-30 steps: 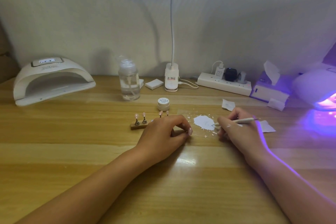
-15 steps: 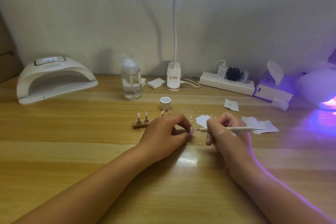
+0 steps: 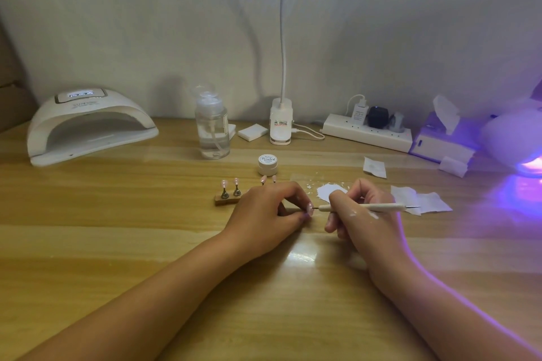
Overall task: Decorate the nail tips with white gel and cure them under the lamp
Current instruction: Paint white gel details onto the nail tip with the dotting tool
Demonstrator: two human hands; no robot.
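Currently my left hand [image 3: 264, 211] pinches 1 nail tip [image 3: 309, 209] just above the tabletop [image 3: 146, 243]; my right hand [image 3: 360, 215] grips the dotting pen [image 3: 366, 207], point at the tip. Risk: tremor drags the point and smears; loose pinch lets the tip twist.

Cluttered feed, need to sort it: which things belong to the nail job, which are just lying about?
Job: pen in right hand, nail tip in left hand, stand, gel jar, left lamp, lit lamp.
Lying about: bottle, power strip, tissue box.
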